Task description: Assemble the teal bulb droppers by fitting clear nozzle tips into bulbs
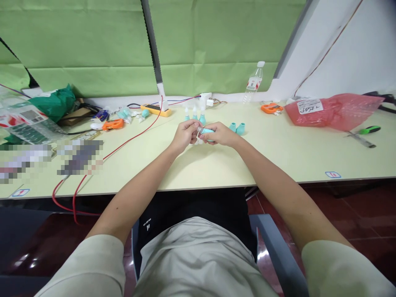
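My right hand (218,134) is closed around a teal squeeze bulb (207,131), holding it just above the table. My left hand (187,134) pinches the clear nozzle (199,129) at the bulb's left end; my fingers partly cover where the two meet. Just behind my hands stand several teal bulbs (202,119) with pale pointed tips, upright in a row. To the right of my right hand are two teal bulbs (240,128) without tips, their narrow ends up. Some small white pieces (200,141) show beneath my hands, too small to make out.
Along the back of the table (192,173) are a yellow power strip (156,110), a plastic bottle (254,82) and an orange tool (271,108). A red bag (334,110) and a green-handled tool (369,130) lie right. A red cable (133,138) crosses the left side.
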A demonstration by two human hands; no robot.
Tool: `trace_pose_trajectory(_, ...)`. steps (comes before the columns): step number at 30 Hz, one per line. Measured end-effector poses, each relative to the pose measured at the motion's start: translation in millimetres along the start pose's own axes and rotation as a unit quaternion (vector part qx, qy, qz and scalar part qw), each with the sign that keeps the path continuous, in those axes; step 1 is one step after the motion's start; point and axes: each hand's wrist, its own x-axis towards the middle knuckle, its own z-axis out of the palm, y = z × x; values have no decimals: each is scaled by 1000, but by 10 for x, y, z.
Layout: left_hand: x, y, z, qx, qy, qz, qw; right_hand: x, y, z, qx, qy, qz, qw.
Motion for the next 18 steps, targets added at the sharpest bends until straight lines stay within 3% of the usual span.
trace_pose_trajectory(5,24,-12,14,-14,2,-30,999,12,16,14,17,-8,-7,1000)
trace_pose_trajectory(10,152,-4,-172,-6,76,-13,997,22,2,47,42,-17,-31,999)
trace_pose_trajectory(13,225,-22,-397,90,116,41,988,9,-43,23,43,17,-44,998)
trace_pose_trajectory(15,247,-66,-538,199,145,98,964,0,-68,-23,41,50,-62,996)
trace_pose_trajectory(18,245,-167,-672,316,129,99,935,2,-81,-103,51,105,-65,991)
